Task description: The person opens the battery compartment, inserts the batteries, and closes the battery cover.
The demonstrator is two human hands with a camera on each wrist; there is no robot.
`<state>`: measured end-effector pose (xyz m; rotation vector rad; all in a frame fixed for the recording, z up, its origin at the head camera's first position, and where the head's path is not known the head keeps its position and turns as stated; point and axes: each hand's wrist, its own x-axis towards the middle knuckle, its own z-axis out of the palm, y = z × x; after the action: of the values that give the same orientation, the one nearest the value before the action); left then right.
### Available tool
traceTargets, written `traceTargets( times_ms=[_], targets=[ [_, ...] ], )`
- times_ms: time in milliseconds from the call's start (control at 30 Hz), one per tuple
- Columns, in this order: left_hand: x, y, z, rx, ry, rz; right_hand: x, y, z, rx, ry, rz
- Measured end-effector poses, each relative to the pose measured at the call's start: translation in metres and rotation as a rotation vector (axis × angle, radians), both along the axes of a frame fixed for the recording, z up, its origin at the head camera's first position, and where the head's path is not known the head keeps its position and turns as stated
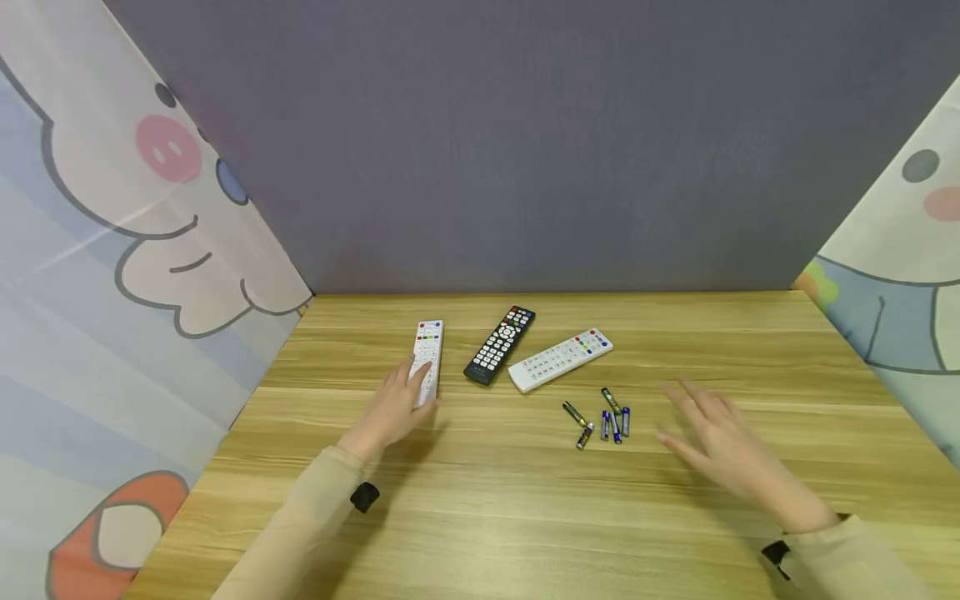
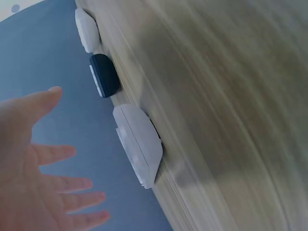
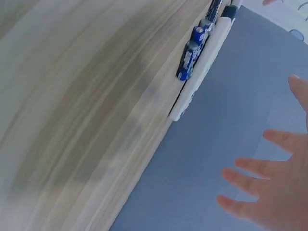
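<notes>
My left hand (image 1: pixel 390 412), fingers spread, is over the lower part of a white remote control (image 1: pixel 429 337) on the table's left side. In the left wrist view, a gap shows between the fingers and that remote's end (image 2: pixel 139 142). A black remote control (image 1: pixel 500 343) lies slanted to its right, followed by a second white remote control (image 1: pixel 560 360). Several small batteries (image 1: pixel 615 427), some blue and some dark green, lie loose in front of the second white remote. To the right of these batteries, my right hand (image 1: pixel 723 442) hovers with spread fingers and holds nothing.
The wood-grain table (image 1: pixel 510 517) ends at a grey upright panel (image 1: pixel 525 167) behind the remotes. Cartoon-printed cloths hang on the left (image 1: pixel 82 250) and right (image 1: pixel 907 275). Dark straps show at both wrists.
</notes>
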<state>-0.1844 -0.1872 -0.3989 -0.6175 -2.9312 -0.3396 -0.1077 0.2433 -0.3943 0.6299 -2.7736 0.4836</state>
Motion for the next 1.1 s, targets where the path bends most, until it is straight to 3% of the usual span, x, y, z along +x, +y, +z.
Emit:
traceTargets(
  times_ms=[400,667,1100],
  targets=[
    [-0.019,-0.002,-0.003,0.014,-0.051,0.040,0.002,-0.012,0.001,-0.026,0.010,0.027],
    [-0.034,-0.001,-0.001,0.052,-0.031,0.045,0.001,-0.020,0.000,-0.064,-0.044,0.045],
    [-0.056,0.000,-0.009,0.079,-0.131,0.163,-0.005,-0.032,-0.006,-0.126,-0.048,0.106]
  ],
)
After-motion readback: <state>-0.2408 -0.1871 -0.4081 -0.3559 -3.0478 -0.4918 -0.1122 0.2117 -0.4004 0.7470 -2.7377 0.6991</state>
